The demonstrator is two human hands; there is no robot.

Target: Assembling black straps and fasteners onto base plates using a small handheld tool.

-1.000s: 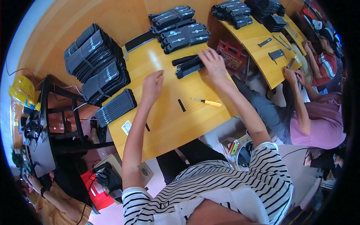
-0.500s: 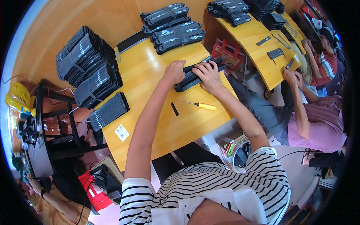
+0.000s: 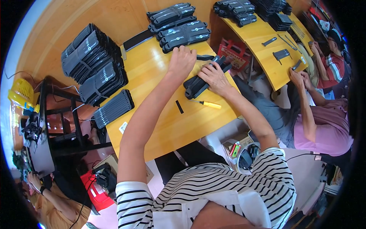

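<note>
A bundle of long black plastic pieces (image 3: 195,88) lies near the right edge of the yellow table (image 3: 164,131). My right hand (image 3: 214,78) presses down on it, fingers spread over its top and curled round its side. From the bundle's far side a black strap (image 3: 205,57) runs up to my left hand (image 3: 182,62), which is closed on its end. Just in front of the bundle is a screwdriver-like tool with a yellow handle (image 3: 212,104) and a thin shaft. A short black strip (image 3: 179,107) lies to its left.
Strapped stacks of black pieces stand at the left (image 3: 89,57) and far edge (image 3: 186,34). A loose row of pieces (image 3: 114,108) rests at the left corner. On the right, a person in a pink top (image 3: 324,126) works at another table (image 3: 255,49). A bin (image 3: 246,158) stands below.
My left hand has moved up and slightly right, drawing the strap out from the bundle. The bundle has turned a little under my right hand, which stays on it.
</note>
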